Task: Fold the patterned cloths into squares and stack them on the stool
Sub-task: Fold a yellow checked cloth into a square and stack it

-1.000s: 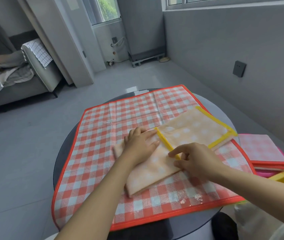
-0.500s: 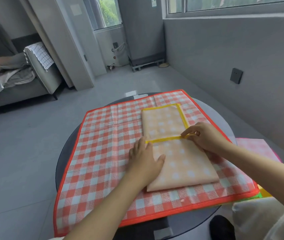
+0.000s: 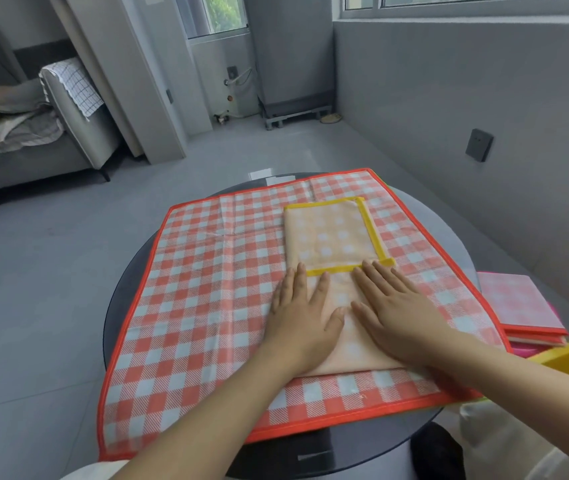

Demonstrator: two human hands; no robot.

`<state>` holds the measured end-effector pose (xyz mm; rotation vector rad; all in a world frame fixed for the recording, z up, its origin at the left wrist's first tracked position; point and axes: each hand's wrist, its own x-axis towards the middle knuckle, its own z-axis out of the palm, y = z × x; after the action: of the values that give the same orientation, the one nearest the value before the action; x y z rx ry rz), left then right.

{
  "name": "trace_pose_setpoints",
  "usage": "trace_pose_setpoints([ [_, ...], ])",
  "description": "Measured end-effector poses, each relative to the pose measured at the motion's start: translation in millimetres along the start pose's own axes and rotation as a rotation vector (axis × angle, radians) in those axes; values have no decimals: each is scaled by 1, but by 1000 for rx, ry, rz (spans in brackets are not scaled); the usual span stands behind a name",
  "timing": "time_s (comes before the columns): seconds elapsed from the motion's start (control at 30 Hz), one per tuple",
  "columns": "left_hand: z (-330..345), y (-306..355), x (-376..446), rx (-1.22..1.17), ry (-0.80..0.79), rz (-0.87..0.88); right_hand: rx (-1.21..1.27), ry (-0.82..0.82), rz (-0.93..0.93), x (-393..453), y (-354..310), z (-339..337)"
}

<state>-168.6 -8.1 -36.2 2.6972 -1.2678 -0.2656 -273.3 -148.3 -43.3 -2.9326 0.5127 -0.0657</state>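
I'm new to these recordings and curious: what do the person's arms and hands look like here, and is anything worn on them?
Both arms are bare as far up as the picture shows, with no sleeves. The left hand and right hand are bare too: no gloves, rings, watch or bracelets show, and no cables or markings.

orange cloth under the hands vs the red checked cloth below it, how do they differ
The orange cloth is pale orange with yellow trim; the red checked cloth is red and white with a red border. The orange cloth is folded into a narrow strip; the red checked cloth lies spread open. The orange cloth lies on the red checked cloth. Both are checked with coloured trim.
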Motion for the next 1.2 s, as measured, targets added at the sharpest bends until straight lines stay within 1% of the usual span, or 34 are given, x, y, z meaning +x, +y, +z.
trace_pose_setpoints([
  [0.1, 1, -2, 0, 21, 4, -11, 30, 6, 44, 1, 9, 0],
  [0.3, 3, -7, 2, -21, 36, 5, -12, -17, 129, 2, 12, -5],
  [0.4, -1, -11, 6, -12, 111, 32, -120, 109, 112, 3, 9, -10],
  [0.47, -5, -11, 9, 20, 196, 69, -134, 197, 76, 6, 9, -14],
  [0.57, -8, -12, 16, -25, 322, 163, 26, 189, 19, 12, 11, -17],
  [0.63, -7, -15, 24, -117, 344, 185, 170, 201, 41, 16, 12, -20],
  [0.7, -9, -17, 30, -265, 322, 139, 307, 212, 111, 21, 14, -26],
  [0.77, -14, -17, 36, -430, 294, 46, 388, 229, 196, 30, 19, -31],
  [0.83, -18, -19, 43, -512, 295, -60, 457, 231, 306, 39, 24, -36],
  [0.9, -21, -21, 50, -549, 321, -148, 507, 211, 386, 48, 27, -40],
  [1.03, -25, -16, 61, -608, 323, -293, 518, 208, 480, 60, 28, -44],
  [1.2, -29, -17, 79, -564, 322, -385, 538, 198, 580, 77, 33, -38],
])
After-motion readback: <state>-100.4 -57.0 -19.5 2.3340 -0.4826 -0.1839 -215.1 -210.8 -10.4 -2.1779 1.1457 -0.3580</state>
